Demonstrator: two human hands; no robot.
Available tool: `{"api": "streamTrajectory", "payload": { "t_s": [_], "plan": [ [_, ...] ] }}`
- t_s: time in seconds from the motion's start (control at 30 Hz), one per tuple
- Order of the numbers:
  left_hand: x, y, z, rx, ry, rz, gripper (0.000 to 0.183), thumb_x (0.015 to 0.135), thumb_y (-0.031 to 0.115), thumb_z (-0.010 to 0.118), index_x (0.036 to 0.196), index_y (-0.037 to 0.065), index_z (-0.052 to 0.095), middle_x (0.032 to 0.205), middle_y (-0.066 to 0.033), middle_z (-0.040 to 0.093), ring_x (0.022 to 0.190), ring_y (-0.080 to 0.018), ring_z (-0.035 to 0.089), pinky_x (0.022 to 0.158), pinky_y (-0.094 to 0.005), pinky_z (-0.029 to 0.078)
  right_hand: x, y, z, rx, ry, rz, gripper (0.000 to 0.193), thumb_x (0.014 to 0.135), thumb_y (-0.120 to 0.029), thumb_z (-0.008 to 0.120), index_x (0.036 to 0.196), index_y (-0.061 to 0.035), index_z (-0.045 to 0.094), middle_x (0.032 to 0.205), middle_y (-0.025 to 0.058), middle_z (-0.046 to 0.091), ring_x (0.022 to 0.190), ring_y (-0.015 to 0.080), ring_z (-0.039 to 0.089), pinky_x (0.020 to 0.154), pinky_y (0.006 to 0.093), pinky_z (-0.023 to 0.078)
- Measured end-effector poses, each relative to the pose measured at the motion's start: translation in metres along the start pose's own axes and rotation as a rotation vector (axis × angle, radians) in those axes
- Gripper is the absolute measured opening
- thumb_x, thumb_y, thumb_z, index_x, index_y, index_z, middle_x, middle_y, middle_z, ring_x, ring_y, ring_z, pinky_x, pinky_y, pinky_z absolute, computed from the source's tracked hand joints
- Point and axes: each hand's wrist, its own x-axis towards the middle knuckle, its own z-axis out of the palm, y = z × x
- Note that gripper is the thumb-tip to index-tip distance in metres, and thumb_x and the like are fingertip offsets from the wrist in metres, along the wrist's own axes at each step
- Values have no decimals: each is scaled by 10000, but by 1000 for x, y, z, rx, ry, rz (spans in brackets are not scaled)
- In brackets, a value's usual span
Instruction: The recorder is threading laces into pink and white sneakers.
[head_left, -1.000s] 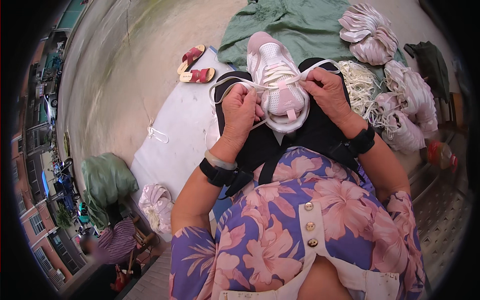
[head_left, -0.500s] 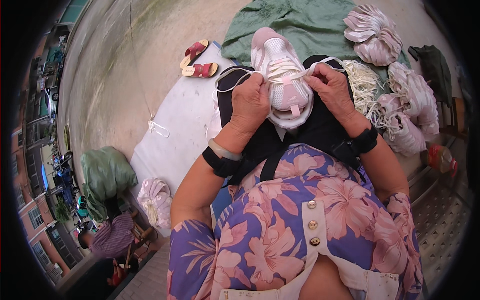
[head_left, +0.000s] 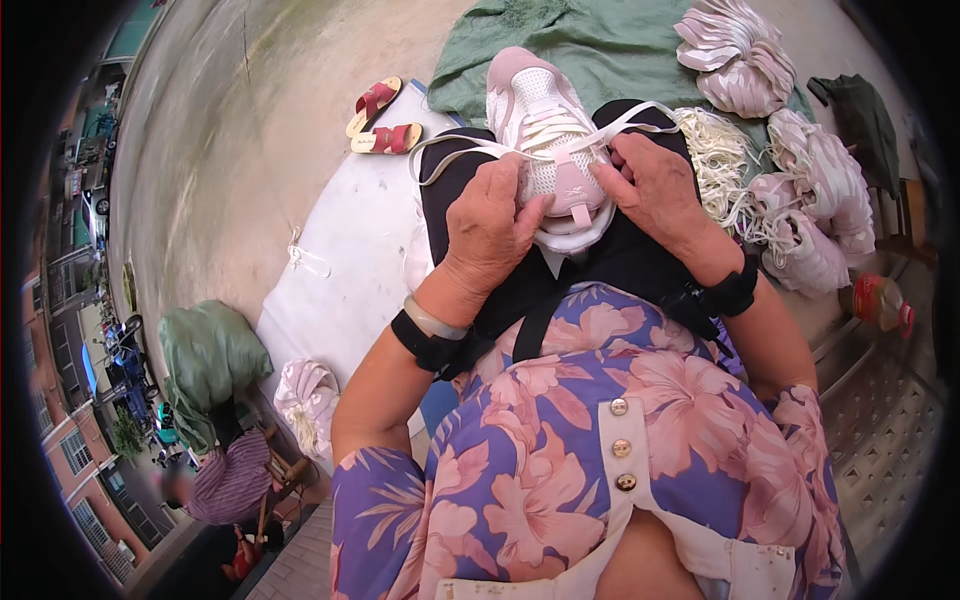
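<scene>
A pink and white sneaker (head_left: 541, 92) rests on my black-covered lap, toe pointing away from me. Its white shoelace (head_left: 447, 152) is threaded through the front and crosses below the tongue. From there it arches out in a loose loop on either side. My left hand (head_left: 488, 222) grips the sneaker's left edge near the ankle opening, thumb beside the pink tongue (head_left: 573, 185). On the opposite edge my right hand (head_left: 655, 190) has its thumb at the tongue and its fingers bent. Both lace ends are hidden around the hands.
Bundled pink and white shoe pieces (head_left: 745, 60) lie on a green cloth (head_left: 560, 40), with loose white laces (head_left: 712, 150) and more shoes (head_left: 820, 180) at right. Red sandals (head_left: 386, 138) edge a white sheet (head_left: 340, 215). At lower left a person (head_left: 232, 478) sits near a green sack (head_left: 215, 350).
Both hands have moved from pinching the lace near the middle eyelets to the sneaker's sides, closer to the ankle opening. The lace loops now stand free of my fingertips.
</scene>
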Motion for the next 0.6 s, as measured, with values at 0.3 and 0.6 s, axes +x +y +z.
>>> {"api": "streamTrajectory", "payload": {
  "t_s": [0.3,0.6],
  "plan": [
    [-6,-3,5,103,-21,-42,403,760,135,665,1090,-34,507,848,-156,598,730,-301,609,608,-357,498,2,5,5,-150,-19,-116,157,827,-195,541,808,-40,530,737,138,557,694,307,578,608,380,455],
    [-9,-8,8,-2,-30,-135,230,789,81,596,987,-17,534,755,-174,580,679,-331,595,579,-387,481,14,-42,5,-231,108,-321,128,755,-162,614,708,-74,534,675,76,536,623,270,569,567,358,441]
  ]
}}
